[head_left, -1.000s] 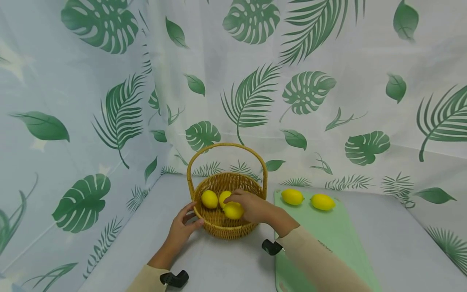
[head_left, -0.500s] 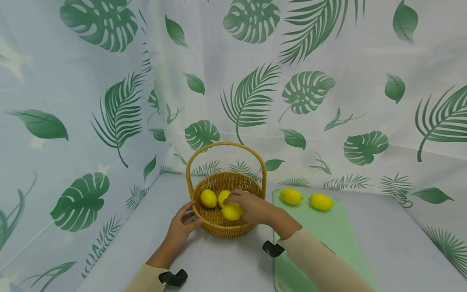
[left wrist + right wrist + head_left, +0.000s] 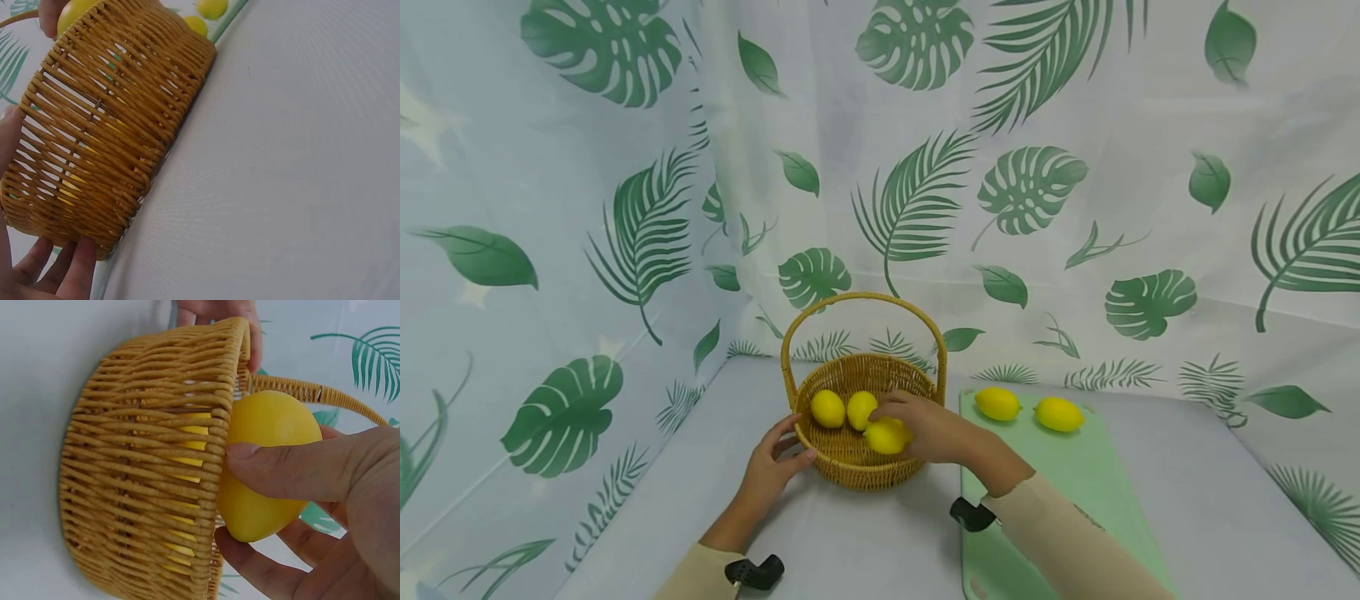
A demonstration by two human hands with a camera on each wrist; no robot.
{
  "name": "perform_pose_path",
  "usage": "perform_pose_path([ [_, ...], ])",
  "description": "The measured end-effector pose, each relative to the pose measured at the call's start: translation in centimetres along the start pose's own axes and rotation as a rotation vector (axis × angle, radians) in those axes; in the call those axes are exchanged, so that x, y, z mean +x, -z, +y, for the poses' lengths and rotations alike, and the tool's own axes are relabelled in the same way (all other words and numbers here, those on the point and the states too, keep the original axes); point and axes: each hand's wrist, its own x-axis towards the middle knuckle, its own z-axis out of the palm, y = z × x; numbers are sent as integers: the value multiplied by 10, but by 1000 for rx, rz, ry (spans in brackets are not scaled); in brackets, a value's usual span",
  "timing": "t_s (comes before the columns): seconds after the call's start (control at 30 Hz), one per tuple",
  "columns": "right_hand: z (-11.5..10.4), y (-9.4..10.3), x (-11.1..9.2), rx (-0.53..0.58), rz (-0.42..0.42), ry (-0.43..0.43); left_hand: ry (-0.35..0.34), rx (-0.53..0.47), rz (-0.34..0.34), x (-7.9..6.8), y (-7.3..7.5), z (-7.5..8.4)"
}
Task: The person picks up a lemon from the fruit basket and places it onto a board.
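Note:
A round wicker basket with a tall arched handle stands on the table. Lying inside it are a yellow lemon on the left and a second lemon beside that one. My left hand holds the basket's left side, thumb near the front rim; in the left wrist view its fingers reach under the woven wall. My right hand grips another lemon at the basket's opening, just above the front rim. In the right wrist view my thumb presses its near side. My right hand hides part of the interior.
To the right lies a pale green cutting board. Near its far edge sit two lemons, a left one and a right one. Behind the table hangs a white leaf-patterned curtain, close to the basket handle.
My right hand has shifted slightly to the right with its lemon, uncovering more of the lemon behind. My left hand keeps its hold on the basket.

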Motion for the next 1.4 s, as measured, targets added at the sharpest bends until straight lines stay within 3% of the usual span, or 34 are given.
perform_pose_path([
  [0.07,1,1,-1,1,-4,6,1,4,10,3,1,-9],
  [0.33,5,6,-6,-27,9,44,-21,26,27,3,3,-10],
  [0.6,10,8,-13,-32,6,10,11,6,21,2,0,-15],
  [1.0,15,18,-24,-35,40,47,-7,-5,15,1,0,-13],
  [1.4,20,28,-31,-15,33,-62,-17,2,9,5,0,-14],
])
